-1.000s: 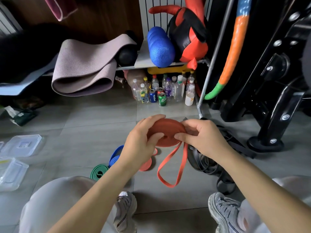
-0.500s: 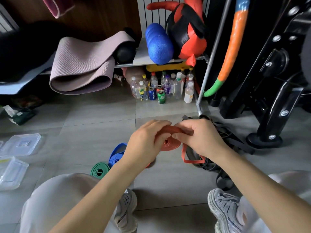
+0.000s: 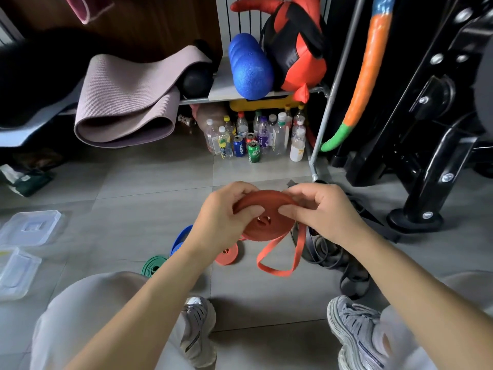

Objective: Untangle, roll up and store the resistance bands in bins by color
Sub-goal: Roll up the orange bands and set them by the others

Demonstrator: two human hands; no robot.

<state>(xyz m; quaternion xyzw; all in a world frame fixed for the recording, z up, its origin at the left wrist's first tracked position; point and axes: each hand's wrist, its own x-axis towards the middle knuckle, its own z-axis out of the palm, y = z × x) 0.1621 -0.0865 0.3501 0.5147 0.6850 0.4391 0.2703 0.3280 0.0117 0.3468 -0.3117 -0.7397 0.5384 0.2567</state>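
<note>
Orange band (image 3: 262,220), mostly coiled with a short tail hanging, is gripped by left hand (image 3: 221,220) and right hand (image 3: 322,212) above the floor. Green roll (image 3: 153,265) and blue roll (image 3: 181,237) lie near; black bands (image 3: 328,255) lie tangled on the right, and binning looks not yet done.

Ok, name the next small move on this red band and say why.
Probably one more turn of the coil, drawing up the loose loop. The left hand and right hand both grip the coil, and the loop hangs free beneath it, so the roll looks unfinished.
</note>
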